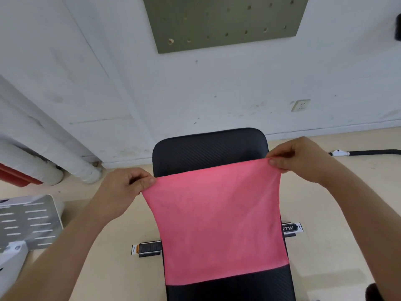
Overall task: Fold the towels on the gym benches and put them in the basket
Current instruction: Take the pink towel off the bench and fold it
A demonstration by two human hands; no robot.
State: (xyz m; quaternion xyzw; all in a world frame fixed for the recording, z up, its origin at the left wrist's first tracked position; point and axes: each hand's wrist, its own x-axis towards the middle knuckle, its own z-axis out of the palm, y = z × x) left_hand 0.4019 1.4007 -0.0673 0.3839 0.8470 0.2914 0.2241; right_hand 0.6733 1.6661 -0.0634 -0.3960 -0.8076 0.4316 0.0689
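A pink towel hangs stretched flat over a black padded gym bench. My left hand pinches the towel's top left corner. Its top right corner is pinched by my right hand, held slightly higher. The towel's lower edge lies on the bench pad near the bottom of the view. The far end of the bench shows bare above the towel. No basket is in view.
A white wall with a green pegboard and a socket stands behind the bench. A grey slotted metal plate lies on the floor at left, white pipes beyond it. A black bar lies at right.
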